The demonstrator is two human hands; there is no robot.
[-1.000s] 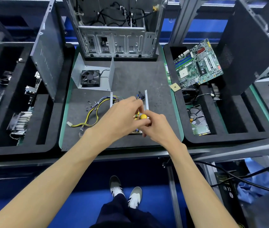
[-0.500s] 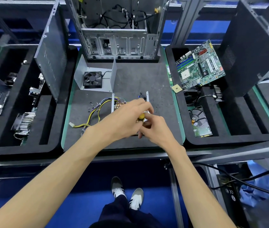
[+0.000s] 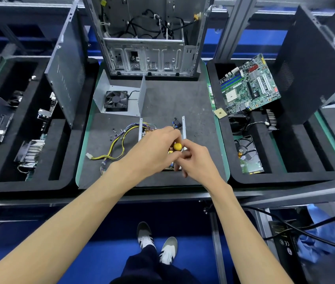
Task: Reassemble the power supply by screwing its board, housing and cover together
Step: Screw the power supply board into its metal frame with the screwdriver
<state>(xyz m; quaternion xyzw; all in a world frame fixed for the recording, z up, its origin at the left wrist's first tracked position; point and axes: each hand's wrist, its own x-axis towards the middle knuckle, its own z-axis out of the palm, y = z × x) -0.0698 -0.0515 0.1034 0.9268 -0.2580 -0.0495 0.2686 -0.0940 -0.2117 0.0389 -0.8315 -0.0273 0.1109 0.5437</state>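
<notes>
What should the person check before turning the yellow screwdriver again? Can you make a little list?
1. Screwdriver held: ok, the left hand grips it and the right hand pinches near its yellow top.
2. Tip seated in a screw: cannot tell, the hands hide it.
3. Power supply housing flat on the mat: ok.
4. Yellow wires clear of the work spot: ok, they trail off to the left.
5. Spare screws within reach: ok, lying on the mat left of the housing.
6. Cover with fan fitted: not ok, it sits apart behind.
</notes>
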